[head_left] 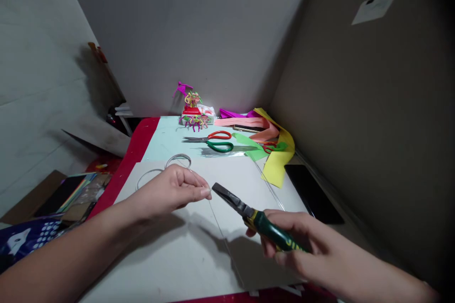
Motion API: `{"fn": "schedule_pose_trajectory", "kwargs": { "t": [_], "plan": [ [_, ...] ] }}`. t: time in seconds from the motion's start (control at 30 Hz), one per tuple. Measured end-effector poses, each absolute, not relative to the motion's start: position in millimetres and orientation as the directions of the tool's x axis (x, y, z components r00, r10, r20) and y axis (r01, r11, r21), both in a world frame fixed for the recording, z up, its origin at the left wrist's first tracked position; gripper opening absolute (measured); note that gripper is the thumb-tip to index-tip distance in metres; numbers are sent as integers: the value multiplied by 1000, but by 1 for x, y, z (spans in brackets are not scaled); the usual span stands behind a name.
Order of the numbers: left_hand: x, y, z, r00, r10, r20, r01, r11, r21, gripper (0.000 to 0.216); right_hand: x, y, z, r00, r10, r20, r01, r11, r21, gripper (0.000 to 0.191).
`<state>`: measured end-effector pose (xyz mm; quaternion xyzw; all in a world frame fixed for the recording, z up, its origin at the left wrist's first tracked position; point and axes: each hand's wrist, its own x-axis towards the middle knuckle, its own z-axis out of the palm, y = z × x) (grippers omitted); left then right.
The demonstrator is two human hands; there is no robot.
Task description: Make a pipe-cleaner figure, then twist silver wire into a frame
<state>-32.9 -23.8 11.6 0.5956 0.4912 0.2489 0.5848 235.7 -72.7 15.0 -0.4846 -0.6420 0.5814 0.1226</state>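
My left hand (181, 187) pinches a thin wire between thumb and index finger, over a pale board (159, 255). Its end shows only as a speck at the fingertips. Wrapped around the dark green handles of a pair of pliers (268, 227) is my right hand (302, 241). The pliers' dark jaws point at my left fingertips, with a small gap between them; they look closed. A thin line runs over the board below my left hand; I cannot tell whether it is wire or a seam. Behind that hand lies a loose wire coil (178, 155).
Red-and-green-handled scissors (220, 141) lie beyond the board near several thin wires. Further back are a small box (208, 114) with colourful twisted figures, and yellow cloth strips (273, 170). A black tablet-like slab (313, 194) is at right, against the wall side.
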Motion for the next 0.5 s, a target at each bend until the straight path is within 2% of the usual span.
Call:
{"fn": "schedule_pose_trajectory", "kwargs": {
  "t": [0.17,0.33,0.4,0.5],
  "plan": [
    [-39,-17,8,542,763,-351,0,418,908,17,244,-69,8,-553,810,-196,391,45,-919,21],
    [-40,-16,6,553,759,-344,-140,492,859,16,250,-72,-2,-543,838,-61,465,239,-853,22],
    [-38,-17,6,523,778,-348,-174,497,850,15,249,-74,-7,-533,842,90,531,415,-739,27],
    [-34,-17,7,465,804,-371,-212,507,835,12,243,-69,-13,-576,748,330,629,663,-406,22]
  ]
}}
